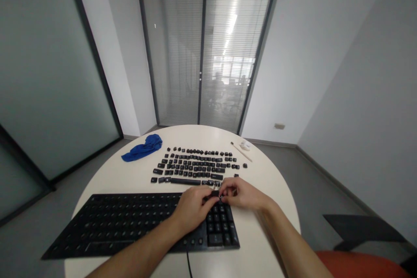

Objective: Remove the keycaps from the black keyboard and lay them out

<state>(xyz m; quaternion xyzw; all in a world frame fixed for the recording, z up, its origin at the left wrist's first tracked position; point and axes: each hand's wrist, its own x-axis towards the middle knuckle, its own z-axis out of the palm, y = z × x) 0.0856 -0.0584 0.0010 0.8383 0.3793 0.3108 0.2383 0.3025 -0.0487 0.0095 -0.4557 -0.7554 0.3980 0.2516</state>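
Where keyboard (130,216) ends, hands (193,208) (241,193) side by side; table (267,176) beyond.

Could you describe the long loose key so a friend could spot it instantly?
On the round-edged white table, find the big black keyboard. Just beyond it lie rows of loose black keys. In the row nearest the keyboard sits the long key, far longer than any neighbour.

Matt plastic keyboard (125,219), rumpled cloth (143,148), smooth tabletop (130,179)

Just one head cam here, looking forward and down over the counter (117,178), keyboard (130,217) close at the bottom, glass panels (177,56) farther off up top.
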